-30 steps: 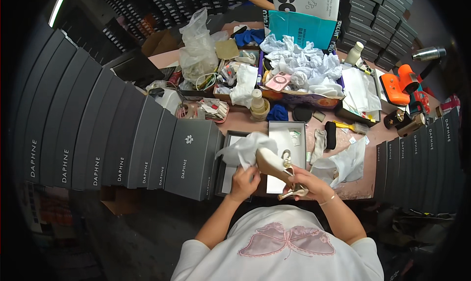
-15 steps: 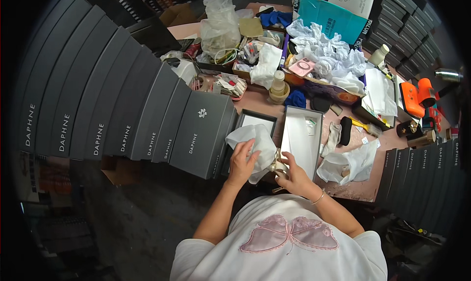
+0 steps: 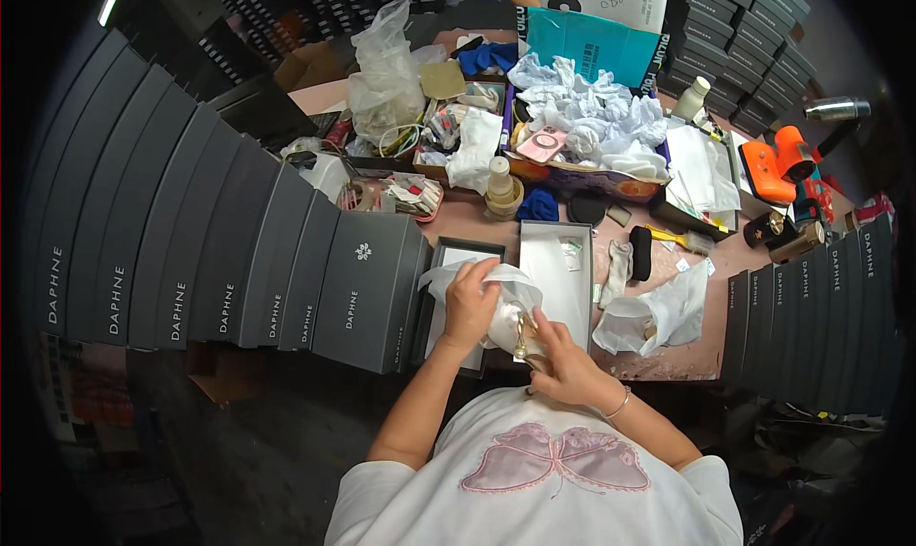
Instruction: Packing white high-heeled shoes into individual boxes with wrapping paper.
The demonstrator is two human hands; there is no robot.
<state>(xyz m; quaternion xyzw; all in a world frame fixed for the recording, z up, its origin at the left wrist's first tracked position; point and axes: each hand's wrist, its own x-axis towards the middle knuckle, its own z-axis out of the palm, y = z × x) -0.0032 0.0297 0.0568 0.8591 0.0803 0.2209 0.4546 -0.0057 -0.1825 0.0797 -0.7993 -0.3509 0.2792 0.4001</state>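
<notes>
Left hand (image 3: 471, 305) pinching white wrapping (image 3: 518, 287), right hand (image 3: 570, 367) clamped on the shoe (image 3: 521, 338), I'm apparently sleeving it, next needing a gentle push.

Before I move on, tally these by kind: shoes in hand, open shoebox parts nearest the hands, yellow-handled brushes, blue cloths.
Gold-trimmed shoe: 1
Open shoebox parts: 2
Yellow-handled brush: 1
Blue cloths: 2
Total: 6

The head camera looks down from above the near side of the table (image 3: 716, 309). Close by, its wide fisheye view faces across the table.
</notes>
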